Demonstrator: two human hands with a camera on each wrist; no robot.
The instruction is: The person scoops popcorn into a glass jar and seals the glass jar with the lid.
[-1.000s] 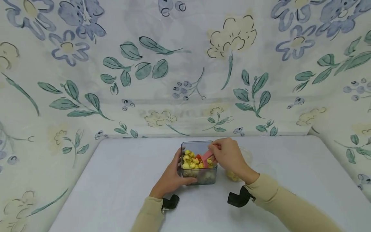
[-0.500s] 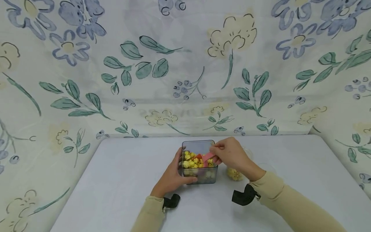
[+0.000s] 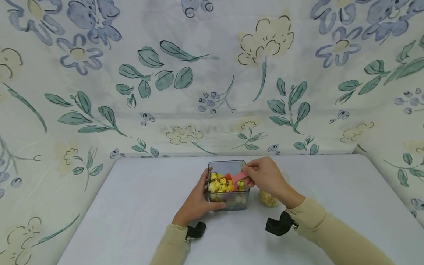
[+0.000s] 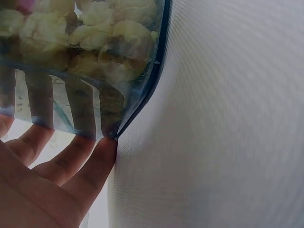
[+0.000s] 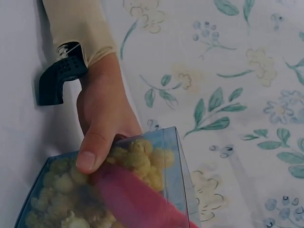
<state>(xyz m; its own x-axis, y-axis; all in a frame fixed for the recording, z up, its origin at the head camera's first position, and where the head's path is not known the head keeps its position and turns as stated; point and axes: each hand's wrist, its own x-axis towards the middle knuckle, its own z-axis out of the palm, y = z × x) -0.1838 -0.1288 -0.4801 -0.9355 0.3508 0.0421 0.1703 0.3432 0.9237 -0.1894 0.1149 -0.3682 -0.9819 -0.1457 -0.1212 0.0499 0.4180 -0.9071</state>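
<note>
A clear square container [image 3: 228, 201] full of yellow popcorn [image 3: 219, 184] stands on the white table [image 3: 139, 206]. My left hand [image 3: 200, 198] grips its left side, thumb on the front wall. In the left wrist view, the fingers [image 4: 71, 159] press on the container wall [image 4: 85, 85]. My right hand [image 3: 263, 178] pinches the handle of a pink scoop [image 3: 236, 179], whose bowl lies in the popcorn. The right wrist view shows the scoop [image 5: 137, 199] inside the container [image 5: 176, 164], with the left hand [image 5: 102, 121] beyond it.
A small clear cup with some popcorn [image 3: 267, 198] stands just right of the container, partly hidden by my right wrist. Flowered cloth [image 3: 212, 81] hangs behind and at both sides of the table. Bare tabletop lies left and right of the hands.
My right hand has shifted a little to the right with the scoop, uncovering more of the small cup. The left hand and the container have stayed put.
</note>
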